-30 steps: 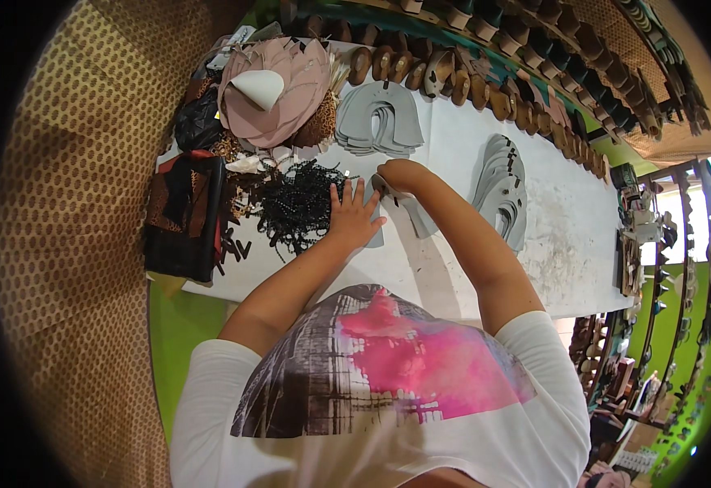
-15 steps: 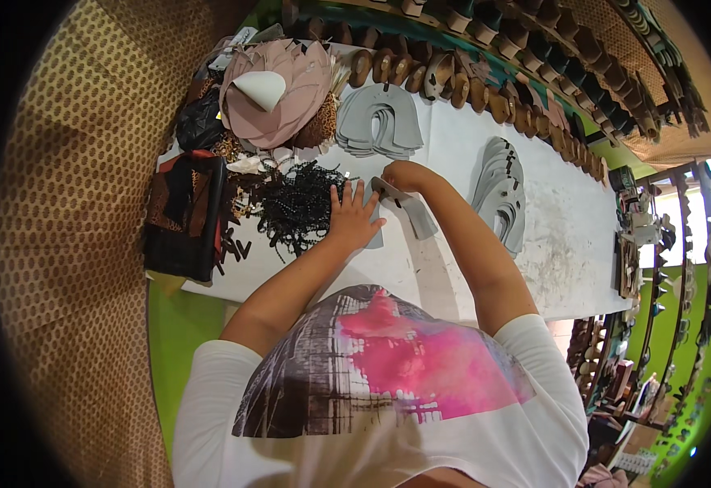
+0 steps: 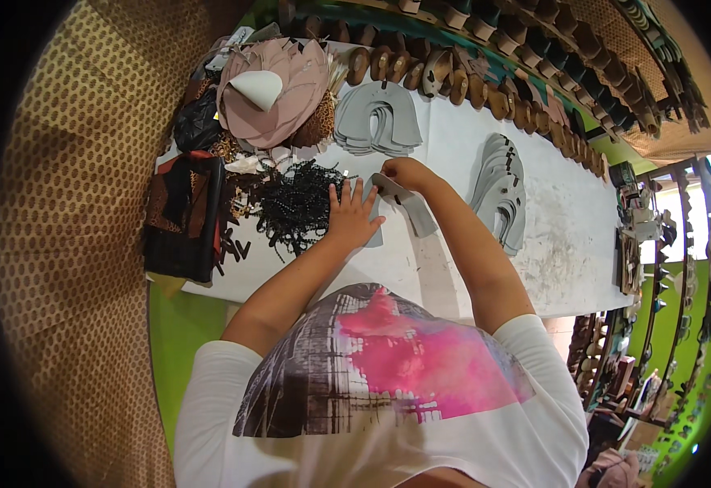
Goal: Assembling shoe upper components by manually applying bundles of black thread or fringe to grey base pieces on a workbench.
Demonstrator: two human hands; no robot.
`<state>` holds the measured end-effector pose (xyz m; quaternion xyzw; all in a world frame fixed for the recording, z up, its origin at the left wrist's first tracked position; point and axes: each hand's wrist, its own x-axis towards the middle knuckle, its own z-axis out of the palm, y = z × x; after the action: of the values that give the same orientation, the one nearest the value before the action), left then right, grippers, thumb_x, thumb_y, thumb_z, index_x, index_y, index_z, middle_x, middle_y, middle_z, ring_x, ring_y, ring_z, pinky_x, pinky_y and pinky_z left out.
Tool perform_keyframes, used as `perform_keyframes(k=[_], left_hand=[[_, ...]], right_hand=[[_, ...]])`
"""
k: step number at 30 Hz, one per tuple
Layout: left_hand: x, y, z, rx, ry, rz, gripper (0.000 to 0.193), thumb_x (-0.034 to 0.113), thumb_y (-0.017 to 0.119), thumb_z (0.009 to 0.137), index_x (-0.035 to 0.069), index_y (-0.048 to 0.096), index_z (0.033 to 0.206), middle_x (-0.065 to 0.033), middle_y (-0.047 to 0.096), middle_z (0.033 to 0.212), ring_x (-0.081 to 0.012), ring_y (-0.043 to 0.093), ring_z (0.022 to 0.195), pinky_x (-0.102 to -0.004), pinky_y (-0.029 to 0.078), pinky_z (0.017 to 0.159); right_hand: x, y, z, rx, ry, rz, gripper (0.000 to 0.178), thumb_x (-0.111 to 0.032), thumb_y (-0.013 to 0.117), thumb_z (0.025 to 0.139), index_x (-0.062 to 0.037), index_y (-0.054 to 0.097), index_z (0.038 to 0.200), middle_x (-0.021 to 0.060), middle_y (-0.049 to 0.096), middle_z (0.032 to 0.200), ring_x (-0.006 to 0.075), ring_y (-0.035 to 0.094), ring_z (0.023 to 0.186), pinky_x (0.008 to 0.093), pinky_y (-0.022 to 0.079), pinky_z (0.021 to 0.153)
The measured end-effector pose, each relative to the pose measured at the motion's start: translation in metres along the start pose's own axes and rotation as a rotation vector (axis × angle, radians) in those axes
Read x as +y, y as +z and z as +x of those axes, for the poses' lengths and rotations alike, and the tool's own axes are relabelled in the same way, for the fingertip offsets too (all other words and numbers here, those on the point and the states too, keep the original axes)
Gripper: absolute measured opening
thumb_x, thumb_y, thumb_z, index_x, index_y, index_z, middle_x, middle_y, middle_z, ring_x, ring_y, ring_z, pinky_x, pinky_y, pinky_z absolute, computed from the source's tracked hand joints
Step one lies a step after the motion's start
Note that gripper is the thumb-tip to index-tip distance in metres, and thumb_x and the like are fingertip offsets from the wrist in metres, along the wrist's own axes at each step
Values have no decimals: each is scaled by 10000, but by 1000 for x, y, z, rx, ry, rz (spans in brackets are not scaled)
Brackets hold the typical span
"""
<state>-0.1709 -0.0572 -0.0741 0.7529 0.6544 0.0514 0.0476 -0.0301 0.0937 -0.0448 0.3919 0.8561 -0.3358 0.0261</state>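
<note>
A grey U-shaped shoe-upper piece [image 3: 417, 215] lies on the white table in front of me, its curve pointing away. My left hand [image 3: 350, 220] rests flat with spread fingers over its left arm, hiding part of it. At the curved top, my right hand [image 3: 404, 173] is closed, fingers bent down on the piece's edge; the fingertips are partly hidden. A small dark mark shows on the piece below that hand. Left of my left hand is a tangled heap of black beaded straps [image 3: 294, 203].
Beyond my hands lies a stack of grey upper pieces [image 3: 354, 122], with another grey stack [image 3: 485, 183] to the right. Pink cut pieces [image 3: 302, 89] heap up at the far left, behind a black box [image 3: 213, 211]. Brown shoe lasts [image 3: 497, 103] line the back edge.
Both hands stay almost in place on the grey piece. The right fingers have shifted very slightly at its curved top, and the whole view has moved a little.
</note>
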Motion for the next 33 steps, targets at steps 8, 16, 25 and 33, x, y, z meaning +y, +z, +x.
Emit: perform_keyframes(k=[8, 16, 25, 33], left_hand=[[-1, -23, 29, 126, -144, -376, 249, 357, 616, 768, 149, 679, 891, -81, 477, 1256, -317, 335, 1212, -530, 214, 955], [-8, -9, 56, 126, -243, -363, 116, 260, 690, 693, 145, 686, 708, -42, 505, 1221, -313, 335, 1209, -536, 228, 913], [-6, -10, 59, 34, -186, -298, 35, 193, 654, 698, 182, 684, 684, -57, 470, 1255, -348, 274, 1257, -585, 175, 958], [-10, -15, 62, -61, -154, -228, 54, 204, 642, 708, 182, 689, 693, -70, 454, 1267, -357, 249, 1270, -607, 147, 973]], right_hand=[[7, -20, -16, 127, 412, 524, 300, -323, 688, 723, -57, 652, 858, 119, 649, 853, 278, 602, 805, 344, 466, 730], [-28, 24, -56, 763, -137, -348, 192, -184, 653, 691, -125, 641, 873, 27, 602, 847, 237, 549, 817, 355, 418, 708], [-27, 52, -74, 671, 9, -309, 193, -209, 612, 767, -180, 651, 954, -4, 596, 961, 191, 537, 940, 381, 372, 813], [-31, 61, -73, 729, 80, -265, 187, -199, 573, 802, -180, 649, 971, 3, 590, 1003, 190, 530, 979, 384, 362, 847]])
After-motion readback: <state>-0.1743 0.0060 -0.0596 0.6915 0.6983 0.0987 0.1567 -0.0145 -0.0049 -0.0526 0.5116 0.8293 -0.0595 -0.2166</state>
